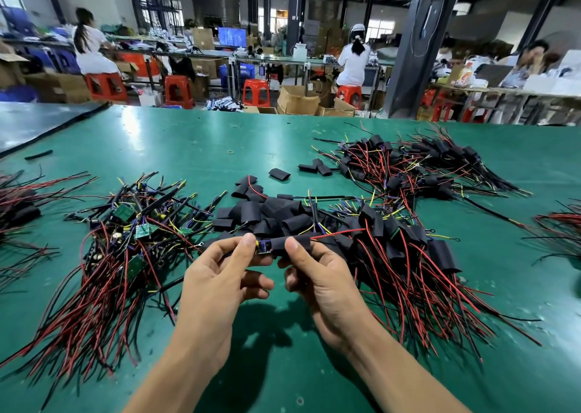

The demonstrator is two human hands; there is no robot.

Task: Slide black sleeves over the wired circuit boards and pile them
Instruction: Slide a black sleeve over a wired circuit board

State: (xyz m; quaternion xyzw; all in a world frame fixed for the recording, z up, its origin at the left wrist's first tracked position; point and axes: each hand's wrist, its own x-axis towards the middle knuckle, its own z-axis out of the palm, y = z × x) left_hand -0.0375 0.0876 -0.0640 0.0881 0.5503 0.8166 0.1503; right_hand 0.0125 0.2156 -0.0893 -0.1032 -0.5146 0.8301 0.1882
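Nearest the camera, over the near edge of the bench (188, 148): left hand (217, 283) and right hand (323, 280), raised side by side, not resting on the green surface. On the left hand, fingers (248, 241) clamped on the bare end of a wired circuit board (263, 246), thumb on top. On the right hand, fingers clamped on a black sleeve (297, 243), thumb on top, the others curled below. Sleeve partly over the board; between the two thumbs only a short part with blue and yellow components in view. Out of the right end of the sleeve, a red wire (339, 232), running right.

Just behind the hands, near the middle of the bench, loose sleeves (267, 214) in a low heap. Toward the left edge, a pile of bare boards (132, 239), green, with red and black wires spread toward the near edge. To the right of the hands, a pile of sleeved boards (402, 243), touching the loose sleeves. Farther back toward the far right corner, a second sleeved heap (408, 164). Near the far edge, alone, a small yellow ring (230, 152).
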